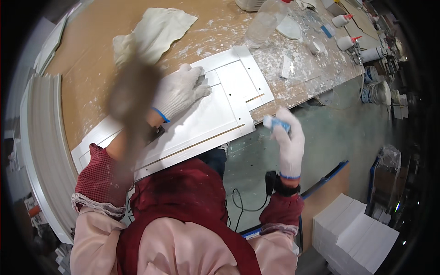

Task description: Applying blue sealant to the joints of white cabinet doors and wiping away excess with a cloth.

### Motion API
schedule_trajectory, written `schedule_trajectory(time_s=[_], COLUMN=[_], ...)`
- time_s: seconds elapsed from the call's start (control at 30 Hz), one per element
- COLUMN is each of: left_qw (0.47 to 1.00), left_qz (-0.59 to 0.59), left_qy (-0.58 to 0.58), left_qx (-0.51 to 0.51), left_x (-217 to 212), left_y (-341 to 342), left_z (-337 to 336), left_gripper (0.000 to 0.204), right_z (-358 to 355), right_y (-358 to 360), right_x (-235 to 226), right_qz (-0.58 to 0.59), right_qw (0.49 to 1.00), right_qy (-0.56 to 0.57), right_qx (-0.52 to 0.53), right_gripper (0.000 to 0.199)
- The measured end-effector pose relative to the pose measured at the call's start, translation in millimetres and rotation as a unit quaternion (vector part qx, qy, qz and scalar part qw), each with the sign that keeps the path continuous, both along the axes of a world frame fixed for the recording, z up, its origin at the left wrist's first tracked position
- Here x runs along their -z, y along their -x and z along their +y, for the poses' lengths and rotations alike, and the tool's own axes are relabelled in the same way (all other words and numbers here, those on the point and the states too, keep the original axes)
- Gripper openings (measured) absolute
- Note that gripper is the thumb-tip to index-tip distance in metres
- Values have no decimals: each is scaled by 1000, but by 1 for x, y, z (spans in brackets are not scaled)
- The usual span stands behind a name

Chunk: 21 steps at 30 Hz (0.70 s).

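The left hand [179, 90], in a white knit glove, lies flat and open on the white cabinet door panel [201, 121], fingers spread and gripping nothing, while the right hand [288, 142] is closed around a small blue-and-white tube [276, 123] held just off the table's [87, 59] near edge, beyond the panel's corner. The panel lies flat at the table's front edge, its long axis slanting from lower left to upper right, the narrower framed end toward the bottles [343, 32]. To my eye, doing this well means keeping that palm pressing firmly so the panel cannot slide, and bringing the tube's tip squarely to the thin groove [206, 140] along the near side.
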<state>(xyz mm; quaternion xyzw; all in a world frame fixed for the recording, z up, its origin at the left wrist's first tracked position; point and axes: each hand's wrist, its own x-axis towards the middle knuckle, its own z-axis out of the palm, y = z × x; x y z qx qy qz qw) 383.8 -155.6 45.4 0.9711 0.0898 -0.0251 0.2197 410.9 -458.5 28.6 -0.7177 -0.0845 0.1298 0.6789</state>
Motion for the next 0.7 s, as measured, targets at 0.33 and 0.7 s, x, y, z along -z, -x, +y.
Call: schedule_trajectory(time_s=[0.33,0.7], left_qw=[998,998], left_qz=[23,39], left_qy=[40,35], left_qx=[-32,-38], left_x=[8,20], left_y=[6,5], left_z=[-1,5], left_gripper=[44,51], right_z=[122,143], right_y=[-106,-123], right_x=[-8,-7], right_qz=[-227,-279], right_qw=[935,881], right_qy=[231,263], right_qx=[-147,-278], right_gripper=[31,31])
